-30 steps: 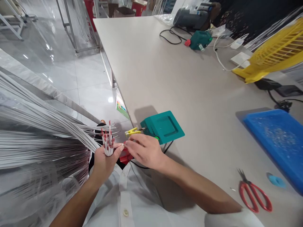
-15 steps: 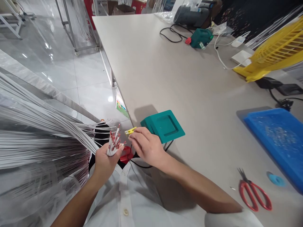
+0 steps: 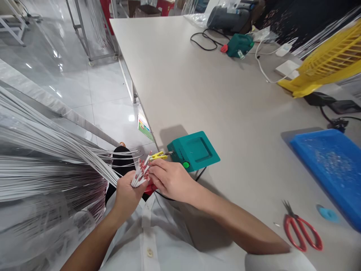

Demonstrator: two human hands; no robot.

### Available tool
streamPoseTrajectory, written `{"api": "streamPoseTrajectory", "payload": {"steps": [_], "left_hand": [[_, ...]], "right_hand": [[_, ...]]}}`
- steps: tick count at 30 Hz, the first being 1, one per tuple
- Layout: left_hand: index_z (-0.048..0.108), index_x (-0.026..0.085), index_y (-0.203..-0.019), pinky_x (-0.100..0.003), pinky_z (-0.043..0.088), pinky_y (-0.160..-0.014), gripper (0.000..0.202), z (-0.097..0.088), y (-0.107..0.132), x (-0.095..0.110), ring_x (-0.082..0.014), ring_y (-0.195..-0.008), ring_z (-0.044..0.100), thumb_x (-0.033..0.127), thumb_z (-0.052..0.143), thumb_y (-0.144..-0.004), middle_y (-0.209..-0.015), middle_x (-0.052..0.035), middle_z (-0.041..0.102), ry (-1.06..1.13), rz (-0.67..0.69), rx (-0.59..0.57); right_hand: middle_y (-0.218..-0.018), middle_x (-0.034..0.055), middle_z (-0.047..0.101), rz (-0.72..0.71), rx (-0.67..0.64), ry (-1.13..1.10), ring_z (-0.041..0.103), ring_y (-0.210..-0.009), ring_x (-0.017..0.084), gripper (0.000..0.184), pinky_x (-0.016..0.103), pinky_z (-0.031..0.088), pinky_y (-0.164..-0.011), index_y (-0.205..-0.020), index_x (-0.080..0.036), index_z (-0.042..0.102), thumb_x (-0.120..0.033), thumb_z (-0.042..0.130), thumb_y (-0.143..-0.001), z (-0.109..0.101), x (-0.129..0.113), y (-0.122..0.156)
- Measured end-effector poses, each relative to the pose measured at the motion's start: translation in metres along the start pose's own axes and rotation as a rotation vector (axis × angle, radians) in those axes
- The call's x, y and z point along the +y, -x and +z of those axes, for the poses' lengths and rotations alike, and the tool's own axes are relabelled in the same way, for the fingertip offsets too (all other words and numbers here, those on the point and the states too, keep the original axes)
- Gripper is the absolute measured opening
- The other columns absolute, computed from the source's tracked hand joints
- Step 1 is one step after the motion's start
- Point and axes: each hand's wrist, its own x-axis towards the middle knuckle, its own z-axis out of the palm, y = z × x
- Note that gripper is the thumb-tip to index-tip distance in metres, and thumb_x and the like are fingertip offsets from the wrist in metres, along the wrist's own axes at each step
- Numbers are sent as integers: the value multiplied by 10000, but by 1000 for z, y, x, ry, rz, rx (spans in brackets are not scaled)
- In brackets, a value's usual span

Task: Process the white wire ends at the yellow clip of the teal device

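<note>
My left hand [image 3: 127, 195] is closed around a small bunch of white wires with red tips [image 3: 141, 171], tips pointing up and to the right. My right hand [image 3: 168, 180] has its fingers pinched at those red tips, beside a yellow clip [image 3: 157, 155] that pokes out from a teal box [image 3: 194, 150] at the table's near edge. A red part [image 3: 150, 187] lies under both hands, mostly hidden. A large sheaf of white wires [image 3: 42, 150] fans in from the left towards my left hand.
Red-handled scissors [image 3: 301, 227] and a small blue disc [image 3: 327, 213] lie at the near right by a blue tray [image 3: 332, 165]. A yellow basket [image 3: 327, 64], a green tool [image 3: 239, 46], cables and a white adapter sit at the back of the grey table [image 3: 214, 98].
The bunch in my left hand has tilted from upright towards the right. My right hand rose to the yellow clip, then came back down onto the wire tips.
</note>
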Motion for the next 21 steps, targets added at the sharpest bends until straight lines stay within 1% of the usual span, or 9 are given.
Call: {"api": "streamPoseTrajectory", "payload": {"steps": [3, 5, 7, 9, 11, 13, 17, 19, 21], "left_hand": [[683, 147, -725, -253, 455, -642, 197, 0, 0, 0, -156, -675, 579, 319, 588, -741, -743, -35, 655, -17, 32, -46], [683, 148, -725, -255, 456, -647, 198, -1, -1, 0, -158, -683, 582, 321, 588, -743, -748, -38, 654, 5, 26, -63], [682, 150, -730, -255, 458, -646, 186, -2, -1, 2, -160, -683, 585, 318, 601, -733, -739, -35, 655, 33, 3, -73], [680, 151, -741, -252, 458, -640, 176, -4, -2, 5, -161, -679, 585, 314, 617, -719, -727, -28, 655, 58, -32, -93], [678, 149, -750, -248, 457, -630, 180, -5, -2, 8, -158, -671, 581, 316, 624, -711, -711, -21, 654, 73, -65, -105], [679, 143, -755, -245, 455, -618, 194, -6, -2, 11, -155, -658, 574, 322, 622, -710, -692, -18, 650, 86, -92, -104], [684, 133, -776, -249, 458, -602, 215, -7, -4, 15, -151, -638, 567, 327, 619, -710, -688, -21, 657, 103, -120, -102], [686, 132, -775, -255, 465, -607, 217, -7, -4, 15, -154, -637, 574, 328, 623, -706, -688, -23, 665, 108, -120, -99], [688, 133, -773, -264, 477, -621, 216, -7, -5, 15, -163, -648, 590, 327, 627, -703, -690, -26, 676, 123, -118, -96]], "right_hand": [[-857, 85, 598, 169, -74, -68, 583, -770, 166, 107, 255, 481, -624, -804, -158, 532, -151, 426, -813, -2, -6, -2], [-844, 78, 580, 255, -66, -142, 571, -764, 163, 91, 259, 477, -641, -807, -167, 509, -128, 426, -805, -1, -8, -3], [-817, 69, 563, 314, 0, -194, 553, -751, 162, 107, 270, 470, -652, -805, -175, 489, -111, 404, -813, 0, -8, -2], [-798, 61, 551, 352, 97, -232, 533, -723, 159, 123, 276, 462, -642, -801, -182, 476, -108, 380, -827, 1, -6, -1], [-792, 55, 546, 351, 182, -273, 518, -703, 153, 129, 275, 458, -631, -810, -184, 476, -115, 371, -839, 2, -3, 1], [-798, 53, 550, 304, 224, -336, 523, -728, 151, 131, 274, 463, -656, -839, -181, 493, -118, 378, -847, 1, -1, 4], [-892, 65, 578, 208, 231, -463, 549, -864, 151, 144, 280, 473, -763, -924, -179, 533, -117, 431, -845, -3, 1, 8], [-931, 71, 582, 202, 219, -493, 558, -879, 153, 140, 281, 480, -766, -945, -184, 544, -138, 474, -833, -4, 1, 9], [-926, 70, 584, 211, 219, -502, 565, -868, 156, 120, 284, 487, -753, -927, -189, 553, -159, 504, -821, -3, 1, 10]]}}
